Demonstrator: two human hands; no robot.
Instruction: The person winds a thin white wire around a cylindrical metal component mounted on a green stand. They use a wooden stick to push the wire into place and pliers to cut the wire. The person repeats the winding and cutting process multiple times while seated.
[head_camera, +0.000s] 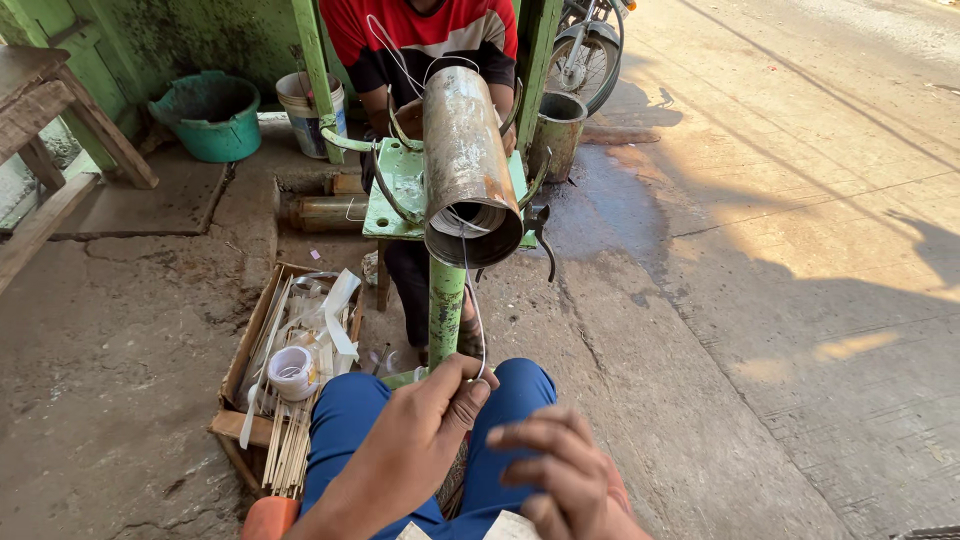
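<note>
My left hand (425, 420) pinches a thin white wire (478, 320) that runs up into the open end of a rusty metal cylinder (466, 160). The cylinder lies on a green stand (446, 300) with curved metal arms. My right hand (560, 470) hovers just right of the left, fingers loosely curled, holding nothing that I can see. Both hands are over my blue-trousered knee (500, 400). Another person in a red, white and black shirt (420, 35) sits behind the stand, hands at the cylinder's far end.
A wooden box (250, 340) with white strips, a tape roll (292, 370) and thin sticks lies on the ground at left. A green tub (212, 115), a white bucket (300, 110) and a metal can (555, 130) stand at the back. A motorcycle wheel (585, 50) is behind.
</note>
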